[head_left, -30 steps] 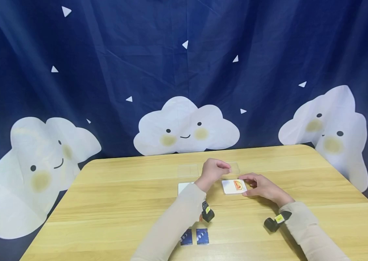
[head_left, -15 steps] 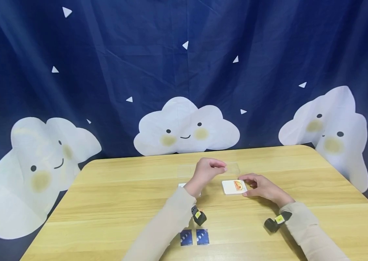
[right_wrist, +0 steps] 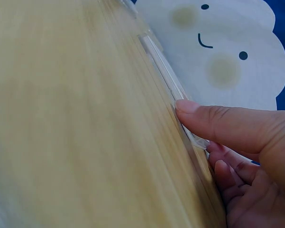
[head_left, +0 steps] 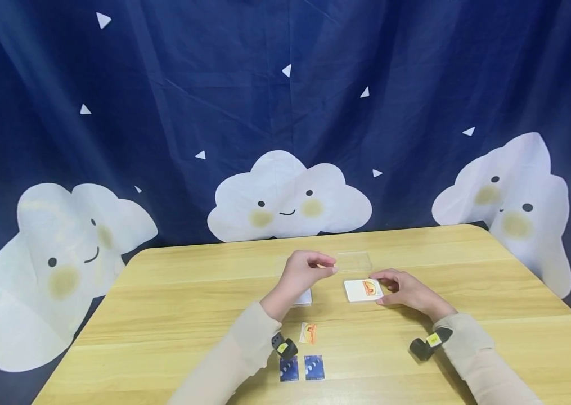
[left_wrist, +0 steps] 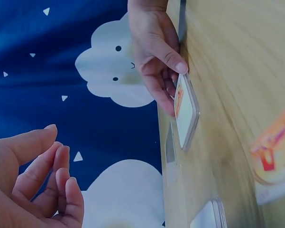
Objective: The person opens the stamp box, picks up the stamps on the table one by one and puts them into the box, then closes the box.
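Note:
My right hand (head_left: 407, 289) holds a clear case of white cards (head_left: 355, 291) at its right end, thumb on the near edge and fingers on the far edge. On top, at that end, lies an orange-and-yellow stamp (head_left: 370, 288). In the right wrist view the thumb presses the case's clear side (right_wrist: 163, 69). My left hand (head_left: 299, 275) hovers above the table, left of this case. In the left wrist view its fingers (left_wrist: 35, 178) are loosely bent, with nothing visible between them and the thumb. Partly behind the left hand sits a second white case (head_left: 304, 298).
Beyond the cases, a clear plastic lid (head_left: 355, 261) lies flat. Nearer me on the wooden table (head_left: 163, 320) are another orange stamp (head_left: 308, 333) and two dark blue stamps with moon shapes (head_left: 288, 369). A blue cloud-print curtain (head_left: 285, 112) hangs behind the table.
My left hand has moved left, away from the held case, uncovering more of the clear lid and the loose orange stamp. The right hand and its case have stayed in place.

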Tool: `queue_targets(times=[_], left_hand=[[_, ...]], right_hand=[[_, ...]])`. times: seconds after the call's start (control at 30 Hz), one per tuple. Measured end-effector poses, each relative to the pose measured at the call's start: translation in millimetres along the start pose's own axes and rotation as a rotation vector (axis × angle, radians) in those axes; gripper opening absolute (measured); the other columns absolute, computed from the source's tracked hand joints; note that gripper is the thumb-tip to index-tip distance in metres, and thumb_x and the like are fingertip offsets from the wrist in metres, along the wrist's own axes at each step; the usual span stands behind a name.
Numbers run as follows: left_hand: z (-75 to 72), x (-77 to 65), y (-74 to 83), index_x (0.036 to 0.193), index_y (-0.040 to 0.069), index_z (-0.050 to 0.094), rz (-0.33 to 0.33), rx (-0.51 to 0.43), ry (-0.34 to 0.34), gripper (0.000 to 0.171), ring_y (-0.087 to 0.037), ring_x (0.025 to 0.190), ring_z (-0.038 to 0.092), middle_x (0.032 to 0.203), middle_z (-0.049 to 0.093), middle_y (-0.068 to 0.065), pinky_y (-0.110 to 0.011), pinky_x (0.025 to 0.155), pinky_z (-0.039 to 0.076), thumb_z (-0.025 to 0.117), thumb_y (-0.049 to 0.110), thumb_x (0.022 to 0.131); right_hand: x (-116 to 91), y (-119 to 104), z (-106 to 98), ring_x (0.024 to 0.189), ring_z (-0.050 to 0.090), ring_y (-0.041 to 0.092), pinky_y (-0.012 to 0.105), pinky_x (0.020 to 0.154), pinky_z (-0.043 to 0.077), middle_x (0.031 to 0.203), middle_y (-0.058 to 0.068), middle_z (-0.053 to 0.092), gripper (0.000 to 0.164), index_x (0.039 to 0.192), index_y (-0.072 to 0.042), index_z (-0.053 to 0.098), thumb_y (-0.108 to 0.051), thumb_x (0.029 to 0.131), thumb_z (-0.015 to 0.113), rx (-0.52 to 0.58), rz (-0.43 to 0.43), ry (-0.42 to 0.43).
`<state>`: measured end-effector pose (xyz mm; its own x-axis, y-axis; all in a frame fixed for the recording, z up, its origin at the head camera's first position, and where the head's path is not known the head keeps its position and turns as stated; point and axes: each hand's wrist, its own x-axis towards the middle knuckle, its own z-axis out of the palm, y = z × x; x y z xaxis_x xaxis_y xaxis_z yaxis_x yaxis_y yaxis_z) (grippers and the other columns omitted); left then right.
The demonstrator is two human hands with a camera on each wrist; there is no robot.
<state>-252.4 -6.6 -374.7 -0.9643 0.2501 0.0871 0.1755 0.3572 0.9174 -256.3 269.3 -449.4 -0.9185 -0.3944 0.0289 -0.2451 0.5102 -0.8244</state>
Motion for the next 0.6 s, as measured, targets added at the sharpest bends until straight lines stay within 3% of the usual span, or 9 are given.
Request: queue_targets(times=[0.27, 0.6], left_hand=[[-16.0, -19.5, -3.4, 0.092, 0.014, 0.075, 0.02, 0.058, -0.014, 0.014, -0.012, 0.073, 0.054, 0.089, 0.071, 0.004, -0.026, 0.068, 0.045, 0.076, 0.016, 0.078], [-28.6, -42.5, -18.8, 0.093, 0.01, 0.075, -0.014, 0.02, -0.049, 0.015, -0.013, 0.072, 0.053, 0.089, 0.069, 0.003, -0.025, 0.062, 0.044, 0.075, 0.014, 0.078]], right_hand=[[0, -2, -1, 0.1, 0.052, 0.025, 0.025, 0.083, 0.043, 0.119, 0.018, 0.056, 0.06, 0.126, 0.004, 0.054, -0.012, 0.073, 0.079, 0.004, -0.007, -0.001], [-1, -4, 0, 0.099, 0.051, 0.023, 0.024, 0.082, 0.042, 0.118, 0.018, 0.056, 0.058, 0.125, 0.003, 0.055, -0.013, 0.074, 0.079, -0.007, -0.005, 0.001]])
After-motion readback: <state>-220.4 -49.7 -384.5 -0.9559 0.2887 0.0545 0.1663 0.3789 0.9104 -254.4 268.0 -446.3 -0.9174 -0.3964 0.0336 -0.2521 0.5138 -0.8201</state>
